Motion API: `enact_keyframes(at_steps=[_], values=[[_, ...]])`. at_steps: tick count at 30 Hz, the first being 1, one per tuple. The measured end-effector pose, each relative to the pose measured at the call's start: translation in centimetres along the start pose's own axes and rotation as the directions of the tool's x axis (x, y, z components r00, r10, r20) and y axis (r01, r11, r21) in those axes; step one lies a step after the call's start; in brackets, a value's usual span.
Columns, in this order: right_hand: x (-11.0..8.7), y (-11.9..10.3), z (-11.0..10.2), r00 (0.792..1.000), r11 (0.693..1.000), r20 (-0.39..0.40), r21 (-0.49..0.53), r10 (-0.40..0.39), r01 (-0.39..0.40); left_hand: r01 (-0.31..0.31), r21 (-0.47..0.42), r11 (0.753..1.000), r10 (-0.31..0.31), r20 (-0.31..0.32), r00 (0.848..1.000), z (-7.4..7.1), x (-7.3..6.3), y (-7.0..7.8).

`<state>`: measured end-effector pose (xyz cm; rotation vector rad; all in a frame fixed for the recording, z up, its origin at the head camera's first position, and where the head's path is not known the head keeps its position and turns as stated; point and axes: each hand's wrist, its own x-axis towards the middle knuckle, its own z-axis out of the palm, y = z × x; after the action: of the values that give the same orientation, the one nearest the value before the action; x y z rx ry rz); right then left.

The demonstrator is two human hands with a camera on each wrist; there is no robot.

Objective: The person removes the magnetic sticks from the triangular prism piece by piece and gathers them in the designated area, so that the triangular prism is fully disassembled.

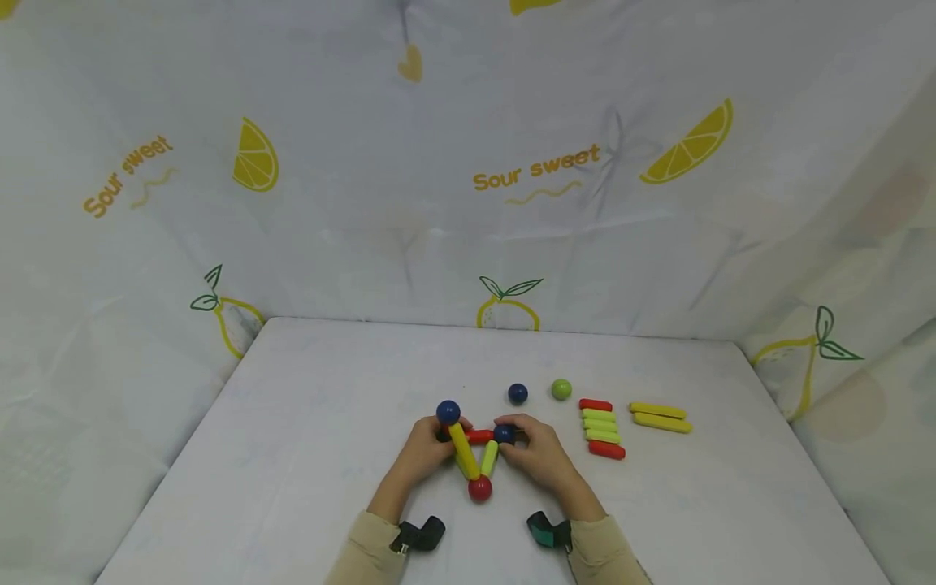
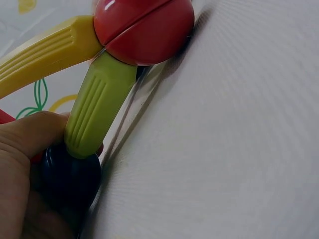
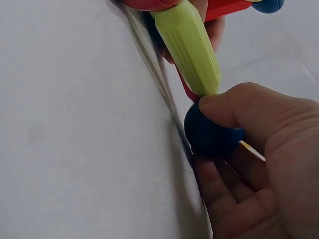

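Observation:
A magnetic stick-and-ball frame stands on the table between both hands. Its red ball [image 1: 479,488] is nearest the person, joined to a yellow stick [image 1: 464,452] that slants up to a raised blue ball [image 1: 448,412]. Two green sticks [image 2: 99,104] spread from the red ball to dark blue balls at the far corners, and a red stick [image 1: 479,437] spans between these corners. My left hand [image 1: 426,449] grips the left corner's blue ball [image 2: 70,174], partly hidden by the fingers. With thumb and fingers, my right hand [image 1: 539,452] pinches the right corner's blue ball [image 3: 212,130].
Behind the frame lie a loose blue ball [image 1: 517,394] and a green ball [image 1: 561,389]. To the right, red and green sticks [image 1: 601,426] form a column, with two yellow sticks [image 1: 660,417] beyond. A printed cloth [image 1: 380,244] hangs at the table's back edge.

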<state>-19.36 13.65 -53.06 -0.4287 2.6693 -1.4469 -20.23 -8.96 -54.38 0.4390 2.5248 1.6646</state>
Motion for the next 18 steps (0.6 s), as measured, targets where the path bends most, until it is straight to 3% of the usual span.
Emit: enact_keyframes(at_steps=[10, 18], values=[[-0.03, -0.34, 0.14, 0.998, 0.998, -0.015, -0.015, 0.056, -0.057, 0.0, 0.004, 1.0, 0.0, 0.009, 1.0, -0.04, 0.08, -0.09], [-0.03, -0.09, -0.05, 0.999, 0.999, 0.004, -0.007, 0.048, -0.048, 0.02, -0.002, 1.0, -0.02, 0.015, 1.0, -0.11, 0.03, -0.1]])
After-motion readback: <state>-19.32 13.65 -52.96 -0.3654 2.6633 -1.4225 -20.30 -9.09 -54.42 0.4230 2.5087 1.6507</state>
